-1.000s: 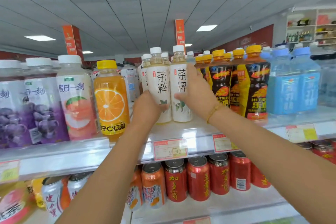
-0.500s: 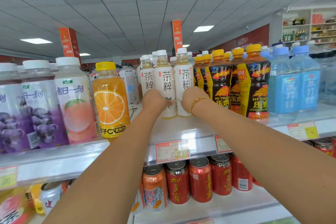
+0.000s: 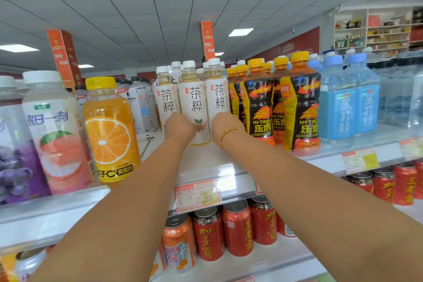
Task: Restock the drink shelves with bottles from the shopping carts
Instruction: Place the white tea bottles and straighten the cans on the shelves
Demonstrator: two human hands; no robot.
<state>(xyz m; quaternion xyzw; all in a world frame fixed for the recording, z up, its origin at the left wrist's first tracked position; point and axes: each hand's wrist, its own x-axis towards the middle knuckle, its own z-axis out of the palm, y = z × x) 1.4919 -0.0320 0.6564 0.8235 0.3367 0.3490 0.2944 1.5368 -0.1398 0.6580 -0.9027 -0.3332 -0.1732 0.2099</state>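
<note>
Three white-labelled tea bottles with white caps stand in a row deep on the top shelf (image 3: 206,162). My left hand (image 3: 180,127) grips the bottom of the middle tea bottle (image 3: 192,101). The base of the right tea bottle (image 3: 217,96) is gripped by my right hand (image 3: 225,126), which wears a bead bracelet. Both arms stretch far over the shelf. A third tea bottle (image 3: 166,101) stands just left of my left hand, with more of them behind. The bottles' bases are hidden by my hands.
An orange juice bottle (image 3: 109,130) and a peach drink bottle (image 3: 55,130) stand at the shelf front on the left. Black and yellow Hi-Tiger bottles (image 3: 299,110) and blue soda-water bottles (image 3: 338,103) crowd the right. Red cans (image 3: 238,229) fill the shelf below.
Both hands have moved away from me with the two tea bottles, from near the shelf front to deep beside the other tea bottles.
</note>
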